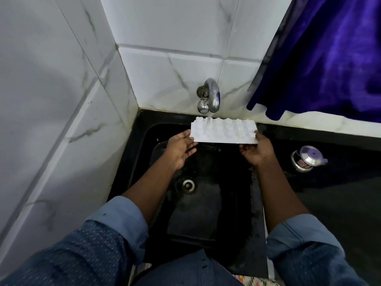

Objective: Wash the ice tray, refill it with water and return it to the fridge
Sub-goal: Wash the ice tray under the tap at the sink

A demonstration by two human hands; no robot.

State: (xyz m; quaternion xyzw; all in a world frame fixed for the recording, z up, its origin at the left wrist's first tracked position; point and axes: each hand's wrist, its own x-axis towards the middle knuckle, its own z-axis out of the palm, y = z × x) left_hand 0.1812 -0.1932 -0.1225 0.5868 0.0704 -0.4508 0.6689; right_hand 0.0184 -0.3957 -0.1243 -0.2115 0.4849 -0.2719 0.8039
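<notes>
Black sink; right hand grips ice tray; left hand touches it.

A single camera, worn on the person's head, looks steeply down and forward into a black sink set in a wall corner. It faces the tiled back wall, which fills the upper middle of the frame, while the side wall slants across the left. The wide lens bends the tile joints and stretches the edges. The view is close. Both forearms enter from the lower corners, and the sleeves are large and soft along the bottom edge. The left hand, right hand and ice tray sit just above centre, under the tap. The drain lies near mid-frame. A blue cloth fills the upper right, and the dark counter runs down the right side.
</notes>
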